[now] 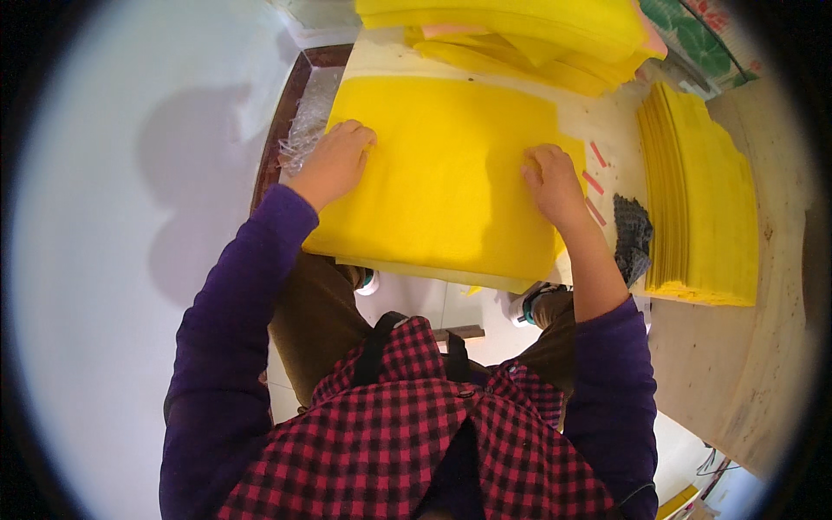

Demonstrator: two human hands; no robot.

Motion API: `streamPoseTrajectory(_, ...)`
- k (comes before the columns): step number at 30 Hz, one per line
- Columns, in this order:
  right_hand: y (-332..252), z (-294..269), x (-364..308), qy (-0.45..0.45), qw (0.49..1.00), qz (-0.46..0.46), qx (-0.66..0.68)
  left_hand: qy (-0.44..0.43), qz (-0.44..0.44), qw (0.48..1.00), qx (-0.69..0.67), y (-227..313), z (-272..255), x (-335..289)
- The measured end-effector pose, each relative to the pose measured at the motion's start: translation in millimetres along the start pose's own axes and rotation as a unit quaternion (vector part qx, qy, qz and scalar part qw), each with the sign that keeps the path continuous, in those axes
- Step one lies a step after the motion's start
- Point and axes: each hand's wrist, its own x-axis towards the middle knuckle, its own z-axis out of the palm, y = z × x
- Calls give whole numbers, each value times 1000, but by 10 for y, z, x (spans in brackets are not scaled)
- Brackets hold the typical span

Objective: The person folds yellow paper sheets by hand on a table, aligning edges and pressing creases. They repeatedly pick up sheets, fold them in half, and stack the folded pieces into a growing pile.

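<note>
A flat yellow fabric sheet (442, 173), felt-like and roughly rectangular, lies in front of me with its near edge over the table's edge. Other yellow layers show beneath it at the right and near edges. On its left side rests my left hand (338, 160), the fingers bent and apart with their tips on the fabric. My right hand (555, 180) lies on the right side in much the same way, fingers curved inward. Neither hand lifts the sheet.
Several narrow red strips (593, 182) and a dark crumpled cloth (632, 238) lie right of the sheet. A tall stack of folded yellow fabric (706, 199) stands farther right. More yellow fabric (520, 35) is piled at the back. Clear plastic (308, 126) sits at the left.
</note>
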Motion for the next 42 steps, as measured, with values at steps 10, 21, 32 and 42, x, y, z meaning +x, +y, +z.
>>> streamPoseTrajectory(10,-130,-130,-501,-44,998,-35,0,-1,28,997,-66,16,-36,-425)
streamPoseTrajectory(21,-296,-120,-606,-61,998,-30,14,-21,39,998,-45,-160,-150,-459)
streamPoseTrajectory(32,-409,-93,-505,-94,995,19,21,-39,30,998,-32,-206,-186,-388)
streamPoseTrajectory(42,-471,11,-279,-54,998,35,24,45,21,998,-31,-193,-119,-255)
